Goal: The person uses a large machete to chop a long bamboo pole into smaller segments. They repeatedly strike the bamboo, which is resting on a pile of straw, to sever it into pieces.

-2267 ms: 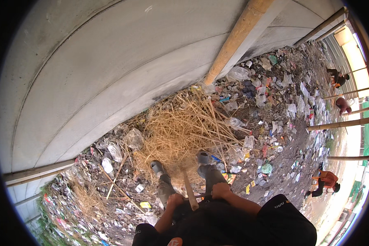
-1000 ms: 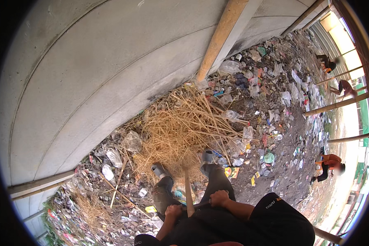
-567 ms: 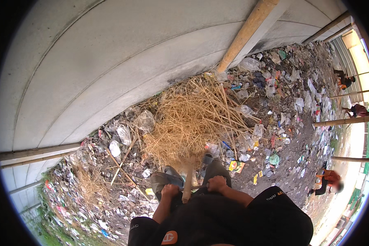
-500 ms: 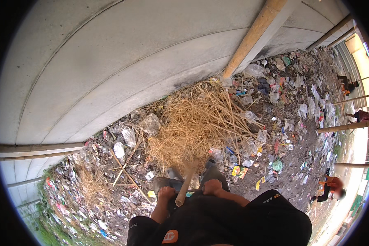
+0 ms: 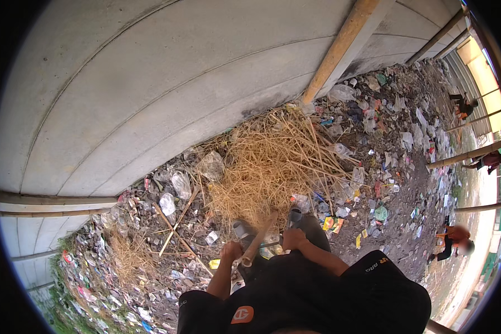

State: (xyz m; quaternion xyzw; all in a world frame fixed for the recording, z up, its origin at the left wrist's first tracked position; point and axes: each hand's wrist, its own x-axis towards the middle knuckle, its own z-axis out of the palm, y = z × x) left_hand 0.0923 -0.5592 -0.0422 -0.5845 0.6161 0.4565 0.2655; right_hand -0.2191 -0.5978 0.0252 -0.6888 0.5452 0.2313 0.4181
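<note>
My left hand and my right hand are closed fists, held a short way apart in front of my body. Between them runs a thin dark bar, like a drawknife, gripped at its two ends. It meets a pale bamboo pole that slants between my legs, its near end toward my body. Whether the bar lies over or under the pole is hard to tell. My fingers hide the bar's ends. Past my feet lies a heap of straw-coloured strips and shavings.
A grey panel wall with a bamboo post rises beyond the heap. Plastic litter covers the ground. Loose sticks lie at the left. A seated person and others are at the far right, among bamboo poles.
Both fists have moved slightly away from my body along the bamboo pole, still gripping the bar. The whole view has shifted a little.
</note>
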